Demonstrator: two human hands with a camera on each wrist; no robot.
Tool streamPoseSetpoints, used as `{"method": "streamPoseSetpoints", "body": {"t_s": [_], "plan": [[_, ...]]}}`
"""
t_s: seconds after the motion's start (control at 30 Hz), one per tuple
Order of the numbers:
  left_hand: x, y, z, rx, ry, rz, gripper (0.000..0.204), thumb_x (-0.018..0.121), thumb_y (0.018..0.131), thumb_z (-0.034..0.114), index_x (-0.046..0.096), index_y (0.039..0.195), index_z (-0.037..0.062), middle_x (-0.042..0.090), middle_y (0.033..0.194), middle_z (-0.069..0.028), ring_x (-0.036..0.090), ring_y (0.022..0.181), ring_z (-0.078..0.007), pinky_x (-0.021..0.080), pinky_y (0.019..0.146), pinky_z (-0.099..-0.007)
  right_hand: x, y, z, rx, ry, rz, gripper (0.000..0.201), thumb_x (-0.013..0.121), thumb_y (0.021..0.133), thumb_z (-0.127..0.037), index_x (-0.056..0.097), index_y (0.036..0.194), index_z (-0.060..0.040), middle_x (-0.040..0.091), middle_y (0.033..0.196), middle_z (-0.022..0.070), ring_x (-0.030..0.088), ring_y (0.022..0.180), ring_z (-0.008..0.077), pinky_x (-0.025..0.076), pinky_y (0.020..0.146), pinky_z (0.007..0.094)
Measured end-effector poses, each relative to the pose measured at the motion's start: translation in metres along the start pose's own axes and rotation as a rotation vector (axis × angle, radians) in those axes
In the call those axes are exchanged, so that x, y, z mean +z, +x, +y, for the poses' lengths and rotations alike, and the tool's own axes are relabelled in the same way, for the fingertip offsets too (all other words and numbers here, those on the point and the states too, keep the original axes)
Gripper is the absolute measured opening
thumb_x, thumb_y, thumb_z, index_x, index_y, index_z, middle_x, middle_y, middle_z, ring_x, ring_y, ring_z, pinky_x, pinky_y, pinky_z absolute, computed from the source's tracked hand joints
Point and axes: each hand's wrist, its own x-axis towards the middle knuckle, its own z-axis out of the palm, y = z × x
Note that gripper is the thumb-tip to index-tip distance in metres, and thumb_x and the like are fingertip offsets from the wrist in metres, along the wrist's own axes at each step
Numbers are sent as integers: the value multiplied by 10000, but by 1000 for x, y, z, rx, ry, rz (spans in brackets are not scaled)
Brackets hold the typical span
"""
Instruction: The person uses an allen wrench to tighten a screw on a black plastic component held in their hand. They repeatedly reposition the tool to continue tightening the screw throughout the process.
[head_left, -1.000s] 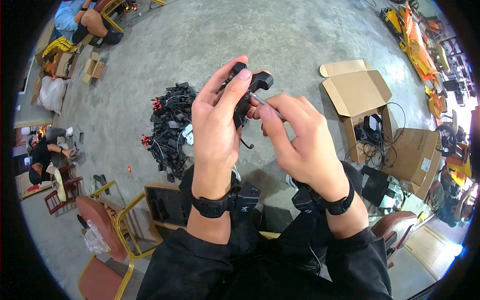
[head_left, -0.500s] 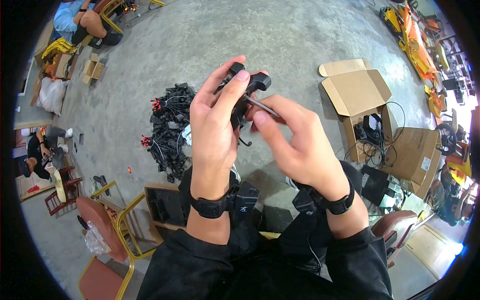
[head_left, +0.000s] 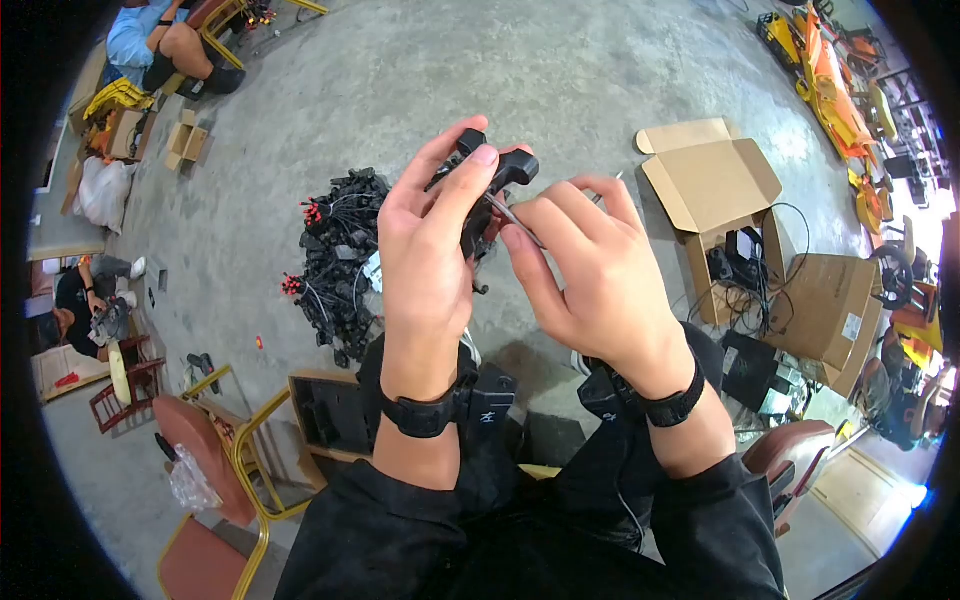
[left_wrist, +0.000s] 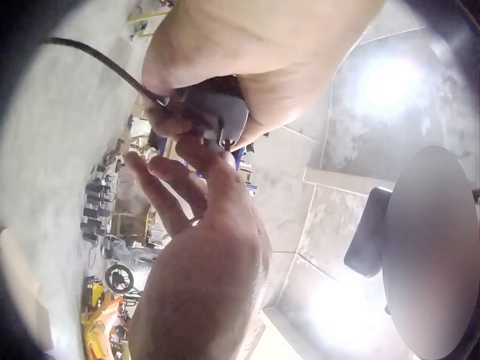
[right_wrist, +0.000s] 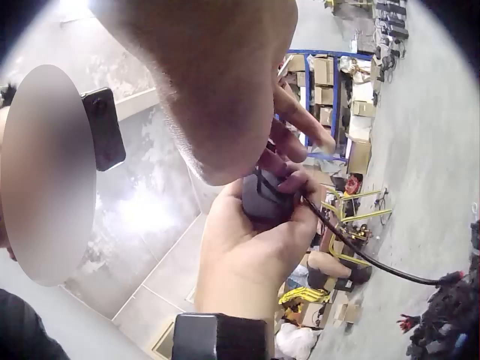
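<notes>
My left hand (head_left: 428, 235) grips a black plastic housing (head_left: 517, 168) up in front of me, its thumb along the near side. From the housing runs a thin black cable (right_wrist: 360, 259), also plain in the left wrist view. A slim grey metal rod (head_left: 514, 214) is pinched between thumb and forefinger of my right hand (head_left: 605, 275), one end right at the housing. Beyond the right-hand fingers a second thin metal tip (head_left: 619, 177) shows; the part between is hidden. In the right wrist view the housing's rounded dark side (right_wrist: 266, 201) sits in the left palm.
On the concrete floor lies a heap of black parts (head_left: 345, 265) with red-tipped wires. To the right, an open cardboard box (head_left: 712, 180) holds black devices and cables, beside another carton (head_left: 825, 310). A dark tray (head_left: 325, 415) and yellow-framed chairs (head_left: 250, 450) stand at lower left.
The right hand has rolled round, raising its outer fingers, and a second metal tip now shows beyond them. The left hand and housing have barely shifted. A seated person at far left has moved.
</notes>
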Motion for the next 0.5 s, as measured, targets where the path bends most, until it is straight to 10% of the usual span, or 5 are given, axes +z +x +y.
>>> {"method": "streamPoseSetpoints", "body": {"t_s": [0.2, 0.27, 0.5], "plan": [[1, -1, 1, -4, 26, 18, 334, 633, 907, 108, 573, 1219, 3, 706, 969, -127, 575, 696, -82, 429, 588, -218, -4, 2, -8, 116, 126, -32, 134, 579, 894, -119, 620, 970, -16, 585, 732, 90, 593, 647, 286, 472, 749, 376], [3, -1, 1, -13, 4, 25, 334, 633, 908, 108, 573, 1218, 2, 705, 964, -125, 565, 680, -83, 429, 584, -220, -10, 4, -15, 826, 886, -193, 132, 559, 918, -121, 606, 972, -9, 603, 723, 125, 602, 646, 316, 482, 651, 392], [4, -2, 3, -19, -11, 43, 320, 621, 918, 117, 575, 1214, 2, 699, 954, -120, 565, 659, -84, 440, 583, -223, -1, -2, -7, 473, 557, -97, 117, 562, 919, -116, 603, 971, -19, 616, 734, 131, 593, 660, 346, 464, 602, 411]]}}
